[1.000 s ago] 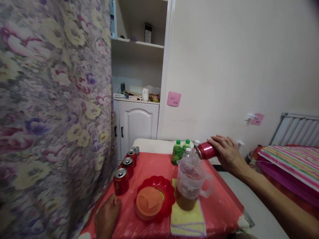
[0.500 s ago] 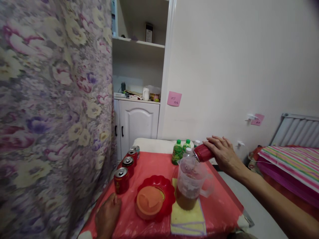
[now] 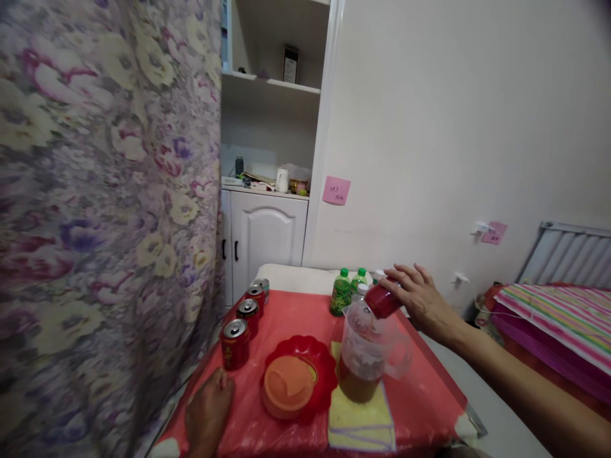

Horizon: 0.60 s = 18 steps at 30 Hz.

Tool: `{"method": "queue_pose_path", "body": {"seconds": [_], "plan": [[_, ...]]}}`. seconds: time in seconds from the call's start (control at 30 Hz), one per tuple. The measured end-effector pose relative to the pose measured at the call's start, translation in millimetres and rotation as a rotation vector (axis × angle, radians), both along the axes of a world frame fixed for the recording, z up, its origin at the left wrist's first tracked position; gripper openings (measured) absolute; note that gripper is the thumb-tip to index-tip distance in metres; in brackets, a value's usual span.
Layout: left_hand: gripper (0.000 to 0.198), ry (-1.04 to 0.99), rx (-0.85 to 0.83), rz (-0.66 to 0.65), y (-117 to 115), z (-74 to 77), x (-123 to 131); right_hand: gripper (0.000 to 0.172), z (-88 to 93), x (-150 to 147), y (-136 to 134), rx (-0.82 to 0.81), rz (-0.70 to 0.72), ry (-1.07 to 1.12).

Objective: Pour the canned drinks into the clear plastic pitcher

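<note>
My right hand (image 3: 420, 298) is wrapped round a red drink can (image 3: 383, 301), tipped with its top end down over the mouth of a clear plastic pitcher (image 3: 365, 346). Brown liquid fills the pitcher's lower part, and it stands on a folded yellow cloth (image 3: 360, 423). Closed in a fist, my left hand (image 3: 210, 404) rests on the red-covered table, just in front of the nearest upright red can (image 3: 235, 346). An orange lid (image 3: 289, 385) lies in a red scalloped dish (image 3: 327, 375) between the left hand and the pitcher.
Several cans line the table's left edge, with another red can (image 3: 247, 316) behind the nearest. Green-capped bottles (image 3: 342, 294) and white-capped ones stand behind the pitcher. A floral curtain (image 3: 119, 222) hangs close on the left; a bed (image 3: 563, 324) is at right.
My right hand has tipped the red can further over the pitcher. The left hand stays in a fist on the table. The view has shifted slightly.
</note>
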<state>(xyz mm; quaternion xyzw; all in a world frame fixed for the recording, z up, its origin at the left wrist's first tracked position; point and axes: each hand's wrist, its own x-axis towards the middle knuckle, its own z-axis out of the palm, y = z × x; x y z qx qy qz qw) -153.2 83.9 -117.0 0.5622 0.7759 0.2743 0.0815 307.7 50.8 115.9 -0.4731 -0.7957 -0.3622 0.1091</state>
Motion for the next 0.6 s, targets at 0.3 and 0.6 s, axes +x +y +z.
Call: {"method": "queue_pose_path", "body": {"seconds": [0.3,0.6], "plan": [[0.024,-0.014,0.014,-0.013,-1.7,2.1,0.4,0.057,1.2,-10.3,1.5,-0.037,0.035,-0.078],[0.023,-0.016,0.031,-0.015,-1.3,0.5,1.3,0.061,-2.4,-1.3,3.6,-0.025,0.020,-0.095]]}}
